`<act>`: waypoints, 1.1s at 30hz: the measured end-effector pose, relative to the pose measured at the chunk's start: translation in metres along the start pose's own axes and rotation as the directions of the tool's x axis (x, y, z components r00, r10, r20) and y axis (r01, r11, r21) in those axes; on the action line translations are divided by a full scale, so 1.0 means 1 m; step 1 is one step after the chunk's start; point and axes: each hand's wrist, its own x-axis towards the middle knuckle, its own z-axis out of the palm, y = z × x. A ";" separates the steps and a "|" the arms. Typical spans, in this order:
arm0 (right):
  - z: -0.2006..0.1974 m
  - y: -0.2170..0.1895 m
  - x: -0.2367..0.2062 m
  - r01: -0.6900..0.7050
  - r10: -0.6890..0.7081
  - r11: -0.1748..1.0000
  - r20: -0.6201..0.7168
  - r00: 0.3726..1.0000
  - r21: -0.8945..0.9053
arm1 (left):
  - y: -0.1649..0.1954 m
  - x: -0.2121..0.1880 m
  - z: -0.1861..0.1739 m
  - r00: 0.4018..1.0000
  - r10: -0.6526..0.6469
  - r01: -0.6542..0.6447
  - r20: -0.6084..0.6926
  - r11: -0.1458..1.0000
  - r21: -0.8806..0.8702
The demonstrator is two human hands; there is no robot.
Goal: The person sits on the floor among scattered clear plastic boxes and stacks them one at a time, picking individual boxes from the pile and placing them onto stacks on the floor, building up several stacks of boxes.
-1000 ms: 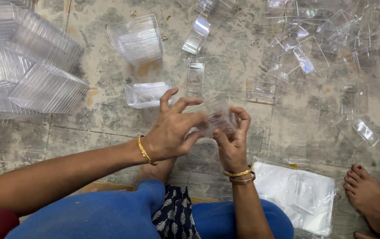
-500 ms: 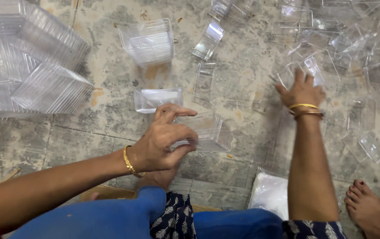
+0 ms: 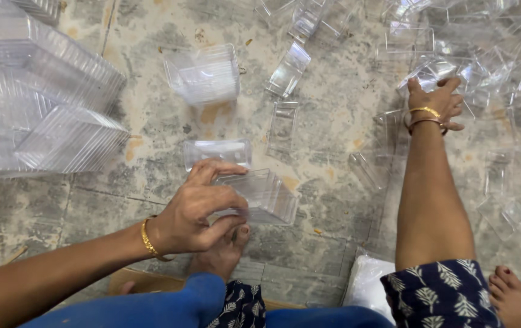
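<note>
Left hand (image 3: 196, 212) holds clear box (image 3: 260, 194) lengthwise rightward

Floor-level packing workshop: stacked clear plastic boxes (image 3: 42, 115) cover stone floor (image 3: 327, 243)

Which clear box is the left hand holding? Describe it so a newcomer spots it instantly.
Start at the big stacks of clear trays at the far left of the stone floor, then come toward the person's knees. There the left hand grips a short nested stack of clear boxes. Unlike its neighbours, it is lifted and tilted, not lying on the floor.
</note>
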 end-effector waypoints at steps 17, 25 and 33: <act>-0.067 0.080 -0.077 0.336 -0.345 0.697 -0.115 0.931 0.634 | 0.000 -0.016 0.020 0.990 0.101 -0.093 0.103 0.992 -0.081; -0.090 -0.007 -0.221 0.809 -0.971 0.162 -0.054 0.233 0.566 | 0.002 -0.036 0.052 0.926 0.237 -0.202 0.294 0.969 -0.143; -0.069 -0.087 -0.272 0.757 -0.994 0.005 0.088 -0.069 0.653 | 0.004 -0.040 0.047 0.920 0.238 -0.198 0.311 0.968 -0.154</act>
